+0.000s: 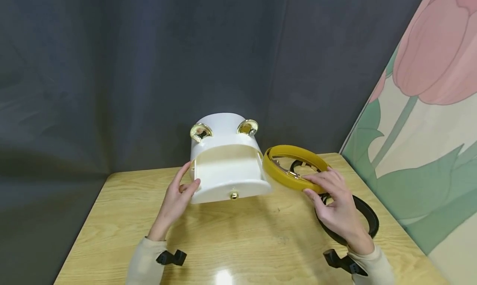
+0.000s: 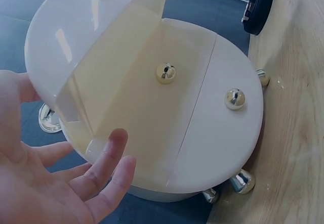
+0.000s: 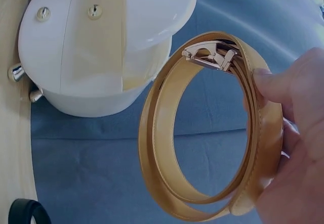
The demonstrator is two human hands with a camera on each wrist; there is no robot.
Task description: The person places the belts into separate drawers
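In the head view, the right hand [image 1: 337, 206] pinches a coiled yellow belt [image 1: 279, 178] above the counter [image 1: 242, 239], just beside the pulled-out drawer [image 1: 212, 193] of a white cabinet [image 1: 223, 125], where the left hand [image 1: 175, 200] rests at the left edge. The left wrist view shows that hand's fingers loosely spread by the glossy drawer, which looks stiff and slippery. In the right wrist view, thumb and fingers hold the belt's stacked layers; probably light and springy, it is best gripped through every layer.
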